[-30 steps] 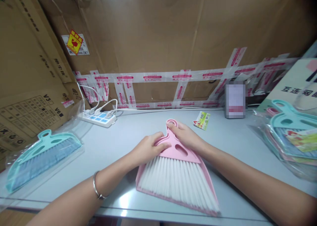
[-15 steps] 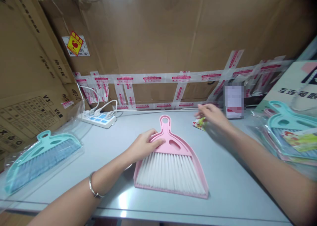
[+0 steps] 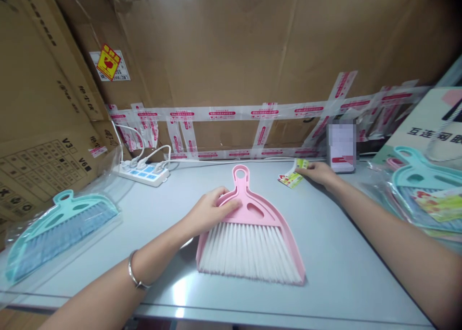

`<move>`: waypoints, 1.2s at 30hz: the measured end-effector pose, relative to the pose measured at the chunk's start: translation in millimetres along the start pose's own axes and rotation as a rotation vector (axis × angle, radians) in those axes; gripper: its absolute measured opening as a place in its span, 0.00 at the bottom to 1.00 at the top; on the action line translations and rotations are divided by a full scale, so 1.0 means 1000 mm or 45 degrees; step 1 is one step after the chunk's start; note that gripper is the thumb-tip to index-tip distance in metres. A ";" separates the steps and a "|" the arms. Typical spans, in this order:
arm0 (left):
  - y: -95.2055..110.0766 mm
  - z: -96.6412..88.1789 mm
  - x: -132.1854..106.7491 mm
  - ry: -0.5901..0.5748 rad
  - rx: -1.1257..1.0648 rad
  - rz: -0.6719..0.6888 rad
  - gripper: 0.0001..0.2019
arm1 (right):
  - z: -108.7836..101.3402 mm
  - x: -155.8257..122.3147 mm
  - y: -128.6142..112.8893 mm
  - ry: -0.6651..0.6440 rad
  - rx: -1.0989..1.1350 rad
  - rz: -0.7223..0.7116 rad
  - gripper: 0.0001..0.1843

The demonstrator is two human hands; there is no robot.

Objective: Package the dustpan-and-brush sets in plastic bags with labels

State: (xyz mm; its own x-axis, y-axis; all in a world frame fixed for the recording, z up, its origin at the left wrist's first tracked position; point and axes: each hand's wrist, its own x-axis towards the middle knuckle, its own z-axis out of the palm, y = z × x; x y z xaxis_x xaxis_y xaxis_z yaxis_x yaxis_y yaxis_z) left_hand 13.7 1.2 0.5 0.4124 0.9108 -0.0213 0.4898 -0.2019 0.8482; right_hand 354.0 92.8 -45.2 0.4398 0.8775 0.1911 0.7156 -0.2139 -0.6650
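Observation:
My left hand grips the left side of a pink dustpan, thumb on top near the handle. Nested in the pan is a pink brush with white bristles pointing toward the table's front edge. Farther back on the right, my right hand is closed in a pinch on the right end of a green and yellow printed card. The card looks bent, its left part low over the tabletop; whether it touches I cannot tell.
A bagged turquoise dustpan set lies on the left, more bagged sets on the right. A power strip with plugged cords sits back left. Behind my right hand stands a phone. Large cardboard boxes wall the back.
My right hand has come down from above the card and pinched its right end, which is now raised. My left hand still holds the dustpan in nearly the same place.

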 end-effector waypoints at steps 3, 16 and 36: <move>-0.002 -0.002 0.003 0.032 -0.059 -0.042 0.17 | -0.015 -0.015 -0.023 -0.091 0.410 0.036 0.14; -0.011 0.001 0.015 0.312 -0.807 -0.096 0.24 | -0.020 -0.146 -0.125 -1.055 1.124 -0.275 0.21; 0.000 -0.005 0.009 0.454 -0.855 0.182 0.27 | 0.019 -0.154 -0.121 -0.240 1.392 0.023 0.30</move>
State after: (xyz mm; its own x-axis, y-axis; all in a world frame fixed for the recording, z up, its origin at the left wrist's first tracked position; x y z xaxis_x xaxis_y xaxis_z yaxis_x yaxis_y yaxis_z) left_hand 14.0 11.4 2.7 0.1081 0.9763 0.1874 -0.1676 -0.1679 0.9714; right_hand 188.8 -8.3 -7.8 0.2893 0.9492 0.1237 -0.1953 0.1851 -0.9631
